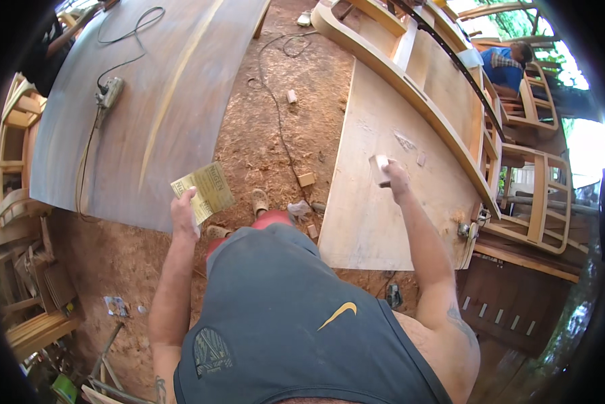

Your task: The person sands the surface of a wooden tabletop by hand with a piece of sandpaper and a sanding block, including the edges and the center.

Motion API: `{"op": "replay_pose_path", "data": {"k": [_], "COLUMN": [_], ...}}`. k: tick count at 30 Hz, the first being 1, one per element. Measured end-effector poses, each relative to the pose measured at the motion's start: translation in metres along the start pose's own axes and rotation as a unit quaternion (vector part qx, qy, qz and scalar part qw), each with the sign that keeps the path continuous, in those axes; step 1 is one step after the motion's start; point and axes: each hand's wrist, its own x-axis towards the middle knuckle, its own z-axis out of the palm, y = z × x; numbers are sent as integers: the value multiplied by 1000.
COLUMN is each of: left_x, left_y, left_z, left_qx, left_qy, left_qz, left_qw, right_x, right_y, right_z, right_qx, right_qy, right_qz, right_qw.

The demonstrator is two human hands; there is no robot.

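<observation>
A yellow sheet of sandpaper [203, 191] is held up in the left hand [184, 214]. The sheet is pinched at its near left edge and is seen above the dirt floor [262, 135], between two big wooden panels. A small pale sanding block [380, 170] is gripped in the right hand [397, 180]. The block is pressed flat on the light wooden panel [376, 202] on the right, near the middle of that panel.

On the left, a wide grey-brown panel [147, 101] is laid out. A power sander [109, 93] is set on it, far from the hands, and its black cord [131, 40] is curled across the board. Small wood scraps [306, 179] are scattered on the dirt between the panels. Curved wooden frames [410, 87] are lined up along the far right side of the light panel. Wooden chair frames [538, 202] are stacked at the right. Another person in a blue shirt [504, 64] is seen far away at the top right.
</observation>
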Motion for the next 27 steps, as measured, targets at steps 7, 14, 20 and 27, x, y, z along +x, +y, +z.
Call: {"op": "replay_pose_path", "data": {"k": [7,14,20,27], "left_x": [-6,-7,-13,-14], "left_y": [11,7,12,8], "left_z": [16,5,13,0], "left_qx": [-6,7,8,-121], "left_qy": [-18,1,19,14], "left_qz": [30,23,26,8], "left_qw": [999,1000,999,993], "right_x": [-4,37,47,21], "right_y": [-11,-17,-39,-43], "right_z": [51,100,117,37], "right_qx": [382,-234,-498,-514], "right_qy": [-175,24,10,-22], "right_qz": [101,-167,-268,-109], "right_qw": [902,957,825,850]}}
